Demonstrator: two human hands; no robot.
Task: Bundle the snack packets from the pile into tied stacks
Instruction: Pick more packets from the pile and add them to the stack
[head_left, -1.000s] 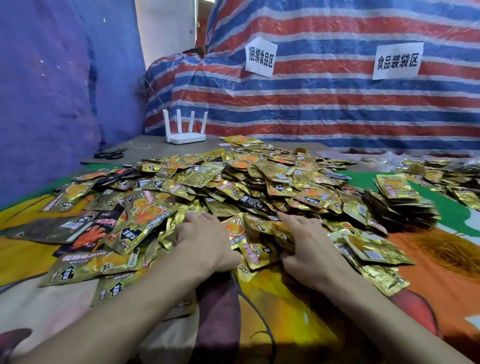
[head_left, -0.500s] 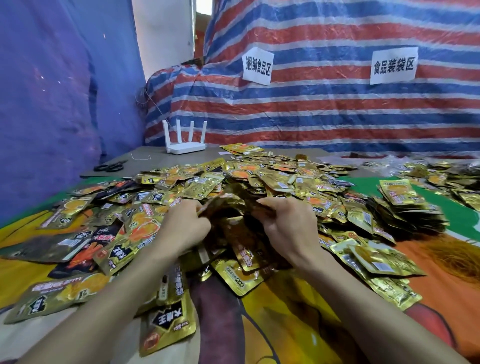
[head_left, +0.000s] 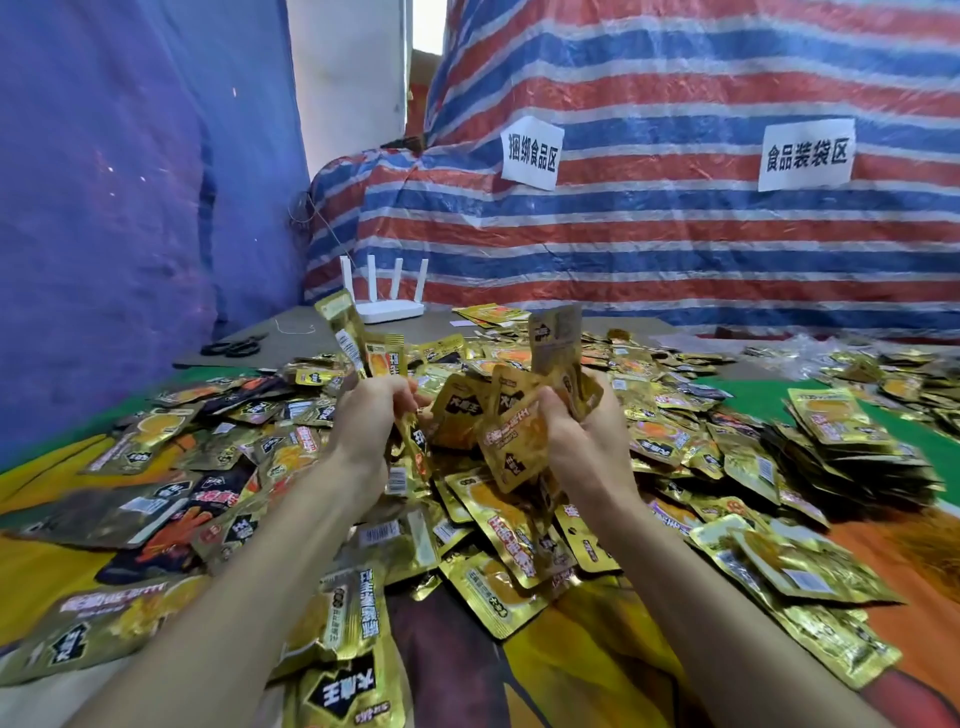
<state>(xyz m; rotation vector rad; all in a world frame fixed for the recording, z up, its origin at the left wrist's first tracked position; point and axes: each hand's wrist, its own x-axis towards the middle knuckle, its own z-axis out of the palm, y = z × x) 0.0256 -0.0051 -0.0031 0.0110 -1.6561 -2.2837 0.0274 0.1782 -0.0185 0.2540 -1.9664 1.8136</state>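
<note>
Early on: left hand (head_left: 371, 421) gripped a few shiny gold foil snack packets (head_left: 344, 332), right hand (head_left: 587, 441) clutched a fanned handful (head_left: 511, 431), w/ most of the loose pile (head_left: 670, 431) unsorted & no tie seen.

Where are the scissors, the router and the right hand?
scissors (head_left: 235, 347): head view, on the black handles.
router (head_left: 390, 312): head view, on the white base.
right hand (head_left: 587, 444): head view, on the back of the hand.
</note>
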